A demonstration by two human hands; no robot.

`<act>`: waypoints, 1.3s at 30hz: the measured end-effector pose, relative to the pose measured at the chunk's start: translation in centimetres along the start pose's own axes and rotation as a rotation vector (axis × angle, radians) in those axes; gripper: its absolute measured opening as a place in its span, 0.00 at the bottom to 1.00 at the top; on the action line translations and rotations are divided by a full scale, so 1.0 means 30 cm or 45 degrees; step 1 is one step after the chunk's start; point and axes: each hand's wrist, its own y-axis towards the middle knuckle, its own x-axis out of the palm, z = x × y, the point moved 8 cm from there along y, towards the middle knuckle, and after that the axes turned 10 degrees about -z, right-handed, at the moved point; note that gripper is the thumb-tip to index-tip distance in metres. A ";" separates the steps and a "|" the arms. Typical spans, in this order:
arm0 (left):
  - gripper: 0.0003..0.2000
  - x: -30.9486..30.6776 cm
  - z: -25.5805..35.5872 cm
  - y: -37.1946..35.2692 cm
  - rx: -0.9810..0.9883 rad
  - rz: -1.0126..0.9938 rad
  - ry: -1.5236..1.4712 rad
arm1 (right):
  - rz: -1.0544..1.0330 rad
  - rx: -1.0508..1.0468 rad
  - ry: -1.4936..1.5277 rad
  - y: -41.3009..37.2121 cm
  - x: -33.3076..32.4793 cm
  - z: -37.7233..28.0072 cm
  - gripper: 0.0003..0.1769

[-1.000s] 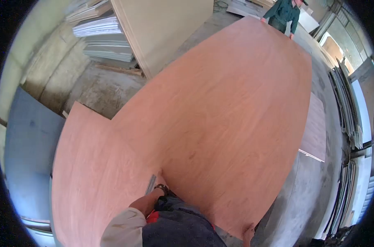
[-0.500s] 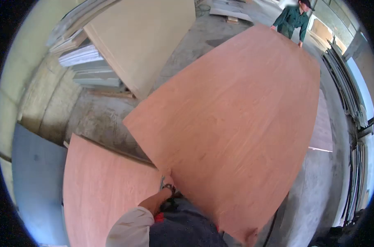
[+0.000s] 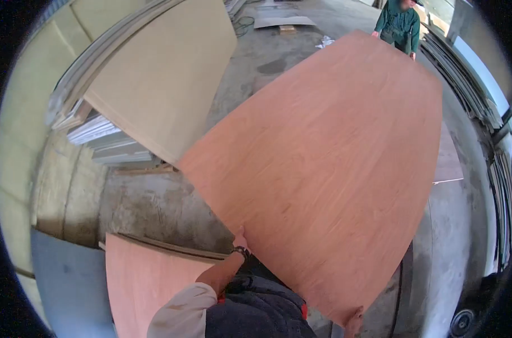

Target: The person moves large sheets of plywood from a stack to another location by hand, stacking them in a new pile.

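A large reddish plywood sheet (image 3: pixel 318 174) stretches from just in front of me to a co-worker at the far end. My left hand (image 3: pixel 241 241) grips its near edge, thumb on top and the fingers hidden underneath. Near the right corner of that same edge, my right hand (image 3: pixel 354 321) is closed on the sheet, its thumb also on the upper face. The co-worker (image 3: pixel 399 25), in a dark green jacket, has both hands at the far edge.
Another reddish sheet (image 3: pixel 149 287) lies at lower left beside a dark grey panel (image 3: pixel 70 287). A beige board (image 3: pixel 166 73) tops a stack at upper left. Several panels (image 3: pixel 458 79) lean along the right side. Part of a pinkish sheet (image 3: pixel 448 158) shows beyond the plywood's right edge.
My view has shifted, with the stack and lower-left sheets now lower in frame. Held at both ends, the plywood has moved relative to the floor and the stack. More of my right hand shows.
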 end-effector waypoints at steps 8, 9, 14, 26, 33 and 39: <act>0.24 0.246 0.238 0.261 -0.067 -0.165 0.139 | 0.195 0.217 -0.153 -0.111 0.205 -0.167 0.42; 0.24 0.281 0.280 0.294 -0.068 -0.179 0.165 | 0.130 0.097 -0.003 -0.135 0.275 -0.214 0.42; 0.24 0.441 0.516 0.512 -0.102 -0.296 0.291 | -0.183 -0.304 0.985 -0.098 0.677 -0.332 0.40; 0.32 0.604 0.903 1.108 -0.297 -0.438 0.608 | -0.131 0.549 0.394 -0.262 1.220 -0.614 0.48; 0.35 0.705 1.060 1.398 -0.406 -0.469 0.784 | -0.104 0.576 0.496 -0.332 1.499 -0.870 0.47; 0.35 0.696 0.919 1.625 -0.510 0.009 0.858 | 0.044 0.677 0.432 -0.235 1.672 -0.914 0.42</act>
